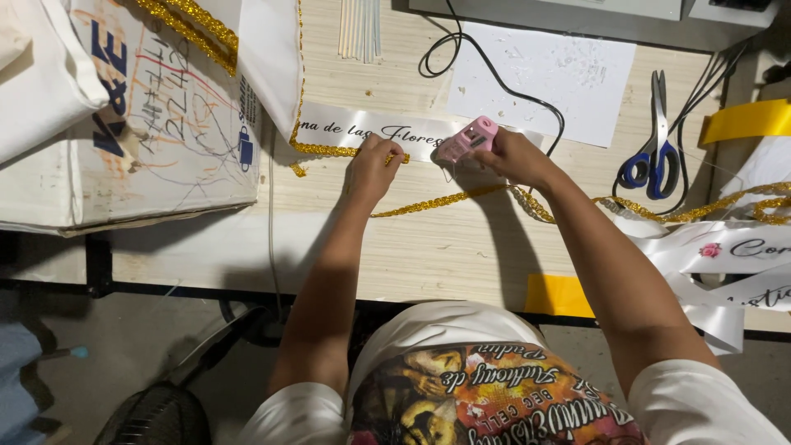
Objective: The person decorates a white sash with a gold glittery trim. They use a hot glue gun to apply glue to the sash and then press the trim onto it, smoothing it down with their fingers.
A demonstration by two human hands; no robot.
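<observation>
White lettered ribbon (346, 130) beside cardboard box (165, 124)

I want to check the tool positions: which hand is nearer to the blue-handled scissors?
Right. The right hand, holding the pink glue gun, lies beside the scissors; the left hand presses gold trim farther away.
</observation>
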